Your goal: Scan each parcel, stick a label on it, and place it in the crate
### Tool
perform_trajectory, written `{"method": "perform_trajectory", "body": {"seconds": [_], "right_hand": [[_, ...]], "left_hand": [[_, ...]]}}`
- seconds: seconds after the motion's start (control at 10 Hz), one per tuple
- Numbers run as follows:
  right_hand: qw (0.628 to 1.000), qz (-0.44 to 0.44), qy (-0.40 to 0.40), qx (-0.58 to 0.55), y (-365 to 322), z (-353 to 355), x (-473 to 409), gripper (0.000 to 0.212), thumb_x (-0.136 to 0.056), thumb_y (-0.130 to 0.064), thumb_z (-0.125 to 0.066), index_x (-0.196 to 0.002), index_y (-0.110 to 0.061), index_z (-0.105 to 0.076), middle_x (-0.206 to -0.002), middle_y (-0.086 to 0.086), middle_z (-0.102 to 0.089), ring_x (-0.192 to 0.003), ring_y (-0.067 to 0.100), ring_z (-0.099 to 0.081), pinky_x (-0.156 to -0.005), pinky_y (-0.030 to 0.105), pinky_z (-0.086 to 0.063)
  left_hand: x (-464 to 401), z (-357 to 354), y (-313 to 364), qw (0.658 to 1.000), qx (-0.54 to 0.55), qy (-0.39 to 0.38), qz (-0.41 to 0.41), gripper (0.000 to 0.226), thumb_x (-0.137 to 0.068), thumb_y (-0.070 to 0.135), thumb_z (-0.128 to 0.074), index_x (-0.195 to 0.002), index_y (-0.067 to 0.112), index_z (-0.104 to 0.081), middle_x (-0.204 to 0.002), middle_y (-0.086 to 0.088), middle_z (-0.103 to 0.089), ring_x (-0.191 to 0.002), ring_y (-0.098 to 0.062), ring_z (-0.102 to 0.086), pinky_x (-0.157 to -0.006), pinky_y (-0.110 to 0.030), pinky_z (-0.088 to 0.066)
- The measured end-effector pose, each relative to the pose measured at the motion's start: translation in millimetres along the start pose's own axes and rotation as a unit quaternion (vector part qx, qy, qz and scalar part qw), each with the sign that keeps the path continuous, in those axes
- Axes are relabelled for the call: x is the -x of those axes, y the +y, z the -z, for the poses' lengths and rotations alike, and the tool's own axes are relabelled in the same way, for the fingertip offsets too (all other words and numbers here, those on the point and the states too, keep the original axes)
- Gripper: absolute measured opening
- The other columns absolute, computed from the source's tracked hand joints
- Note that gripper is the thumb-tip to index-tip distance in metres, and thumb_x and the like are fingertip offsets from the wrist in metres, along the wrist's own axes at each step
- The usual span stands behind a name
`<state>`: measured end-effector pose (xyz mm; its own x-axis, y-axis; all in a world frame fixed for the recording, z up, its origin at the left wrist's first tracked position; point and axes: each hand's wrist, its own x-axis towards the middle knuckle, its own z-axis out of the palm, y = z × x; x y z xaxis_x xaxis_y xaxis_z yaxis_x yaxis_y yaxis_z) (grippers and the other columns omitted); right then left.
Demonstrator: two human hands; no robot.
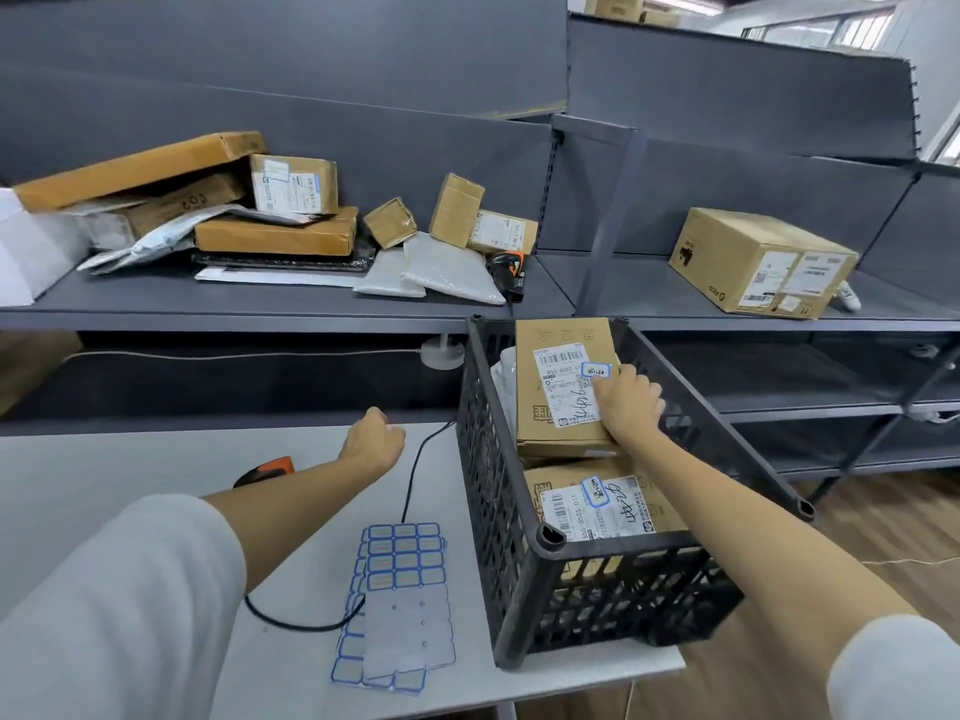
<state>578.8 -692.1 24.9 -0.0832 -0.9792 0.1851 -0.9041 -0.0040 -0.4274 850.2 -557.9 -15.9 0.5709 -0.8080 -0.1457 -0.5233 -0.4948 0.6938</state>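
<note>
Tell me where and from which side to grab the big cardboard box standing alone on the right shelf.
Take the big cardboard box by its two short end faces, one hand on each, reaching in from the open shelf front. It sits flat, looks too broad for one hand, and a back panel closes off the rear. A small white bottle lies by its right end; avoid knocking it.

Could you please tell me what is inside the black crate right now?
The black crate holds two labelled cardboard parcels: the upper parcel under the right hand, the lower parcel, and something white behind, mostly hidden.

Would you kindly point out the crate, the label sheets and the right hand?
crate [550, 540]: head view, near corner of rim.
label sheets [402, 553]: head view, top sheet's unused labels.
right hand [628, 402]: head view, back of hand.
</note>
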Motion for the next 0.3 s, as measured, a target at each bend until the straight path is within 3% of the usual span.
{"method": "perform_trajectory", "body": {"seconds": [0.3], "right_hand": [[0.997,0.052,0.056,-0.030,-8,9,18,0.042,-0.093,-0.027,-0.044,-0.127,-0.002,-0.043,-0.130,0.019,-0.048,-0.122,0.036,-0.040,-0.103,0.045,-0.028]], "left_hand": [[28,5,-26,0.999,-0.048,0.006,0.005,0.039,-0.097,0.021,-0.044,-0.132,0.004,-0.041,-0.130,-0.019,-0.052,-0.114,-0.034,-0.053,-0.092,-0.038,-0.044]]}}
